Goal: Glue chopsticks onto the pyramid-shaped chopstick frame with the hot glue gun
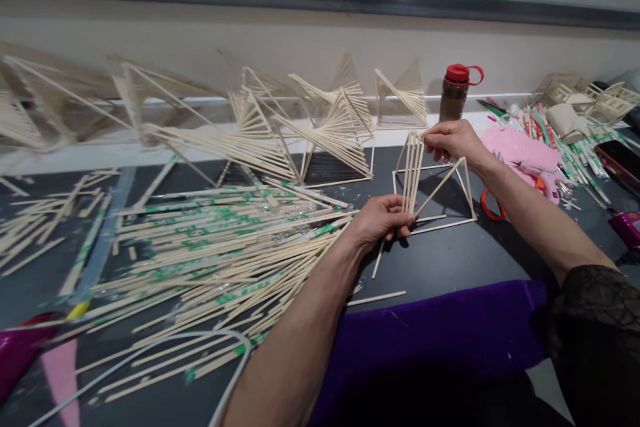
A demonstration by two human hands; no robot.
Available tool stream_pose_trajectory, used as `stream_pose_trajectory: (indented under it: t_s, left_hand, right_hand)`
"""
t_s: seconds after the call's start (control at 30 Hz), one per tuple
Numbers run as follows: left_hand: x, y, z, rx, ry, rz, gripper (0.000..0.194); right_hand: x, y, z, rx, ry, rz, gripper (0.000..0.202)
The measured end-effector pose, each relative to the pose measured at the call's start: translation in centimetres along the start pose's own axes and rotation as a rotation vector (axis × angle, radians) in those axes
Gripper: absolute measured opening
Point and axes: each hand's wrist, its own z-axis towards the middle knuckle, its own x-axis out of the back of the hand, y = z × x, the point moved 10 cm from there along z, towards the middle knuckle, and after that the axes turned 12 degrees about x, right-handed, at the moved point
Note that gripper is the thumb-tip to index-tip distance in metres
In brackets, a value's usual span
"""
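Note:
Between my hands stands a small frame of wooden sticks (445, 225), with a row of several near-upright sticks on its left side. My left hand (383, 219) pinches the lower end of that row near the table. At the top of the row, my right hand (457, 141) has its thumb and fingers closed on the upper stick ends. One loose stick (377, 260) slants down below my left hand. Another stick (376, 298) lies flat nearer to me.
Chopsticks (240, 247), some in green-printed wrappers, spread across the left. Finished twisted stick models (330, 133) line the wall. A red-capped bottle (454, 93), orange-handled scissors (493, 207), pink sheet (523, 147) and phone (620, 163) are at right. Purple cloth (440, 327) lies in front; a white cable (165, 340) crosses lower left.

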Motion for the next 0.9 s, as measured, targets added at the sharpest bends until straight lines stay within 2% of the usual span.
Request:
stream_pose_trajectory:
  t_s: [0.4,0.57,0.73,0.8,0.9]
  left_hand:
    - [-0.1,0.0,0.1,0.003,-0.006,-0.026,0.024]
    - [-0.3,0.5,-0.1,-0.024,-0.029,-0.019,0.015]
    - [-0.3,1.1,-0.4,-0.019,-0.04,-0.044,0.027]
    - [-0.1,1.6,-0.6,-0.032,-0.022,-0.041,0.028]
    - [0.6,2.5,-0.9,-0.059,0.063,-0.039,0.026]
  right_hand:
    - [0.1,-0.5,0.3,0.028,-0.007,-0.09,0.008]
    - [0.1,-0.4,0.3,0.022,-0.01,-0.082,0.011]
    - [0.1,-0.6,0.2,0.023,-0.008,-0.079,0.012]
    - [0.1,-0.7,0.3,0.03,-0.012,-0.081,0.011]
    - [0.1,-0.6,0.3,0.035,-0.016,-0.09,0.01]
